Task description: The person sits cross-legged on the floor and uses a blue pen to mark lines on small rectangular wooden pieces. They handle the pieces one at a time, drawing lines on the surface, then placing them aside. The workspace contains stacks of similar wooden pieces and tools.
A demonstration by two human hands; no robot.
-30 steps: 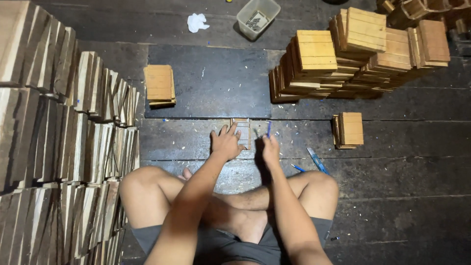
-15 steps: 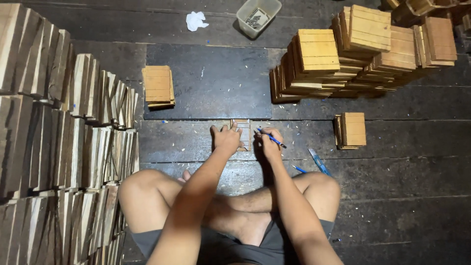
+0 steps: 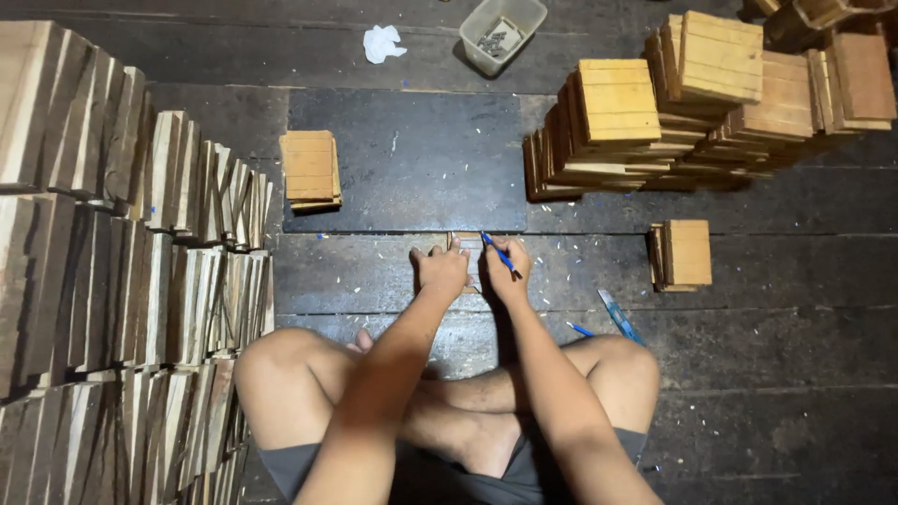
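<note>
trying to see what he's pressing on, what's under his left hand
A small slatted wooden piece lies on the dark floor boards under the left hand. Only its far end shows; the rest is covered by both hands. The right hand holds a blue pen.

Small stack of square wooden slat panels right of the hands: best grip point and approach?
Probably pinch the small stack of square wooden slat panels across its left and right edges, coming from above. It lies flat on the dark plank floor, standing alone, with bare floor showing on both sides, so fingers fit there.
</note>
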